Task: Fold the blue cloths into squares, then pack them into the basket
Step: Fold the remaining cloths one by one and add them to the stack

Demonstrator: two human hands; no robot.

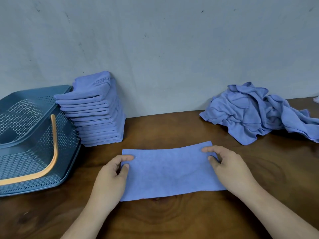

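A blue cloth [170, 171], folded into a long rectangle, lies flat on the brown wooden table [172, 219] in front of me. My left hand [113, 175] pinches its left end between thumb and fingers. My right hand [227, 166] pinches its right end the same way. A tall stack of folded blue cloths [96, 114] stands at the back left against the wall. To its left is a blue perforated basket [25, 140] with an orange handle [51, 156]. A heap of unfolded blue cloths [255, 111] lies at the back right.
A grey wall [164, 49] closes the table's far edge. A small pale object [316, 99] shows at the right border. Bare wood lies between the stack and the heap.
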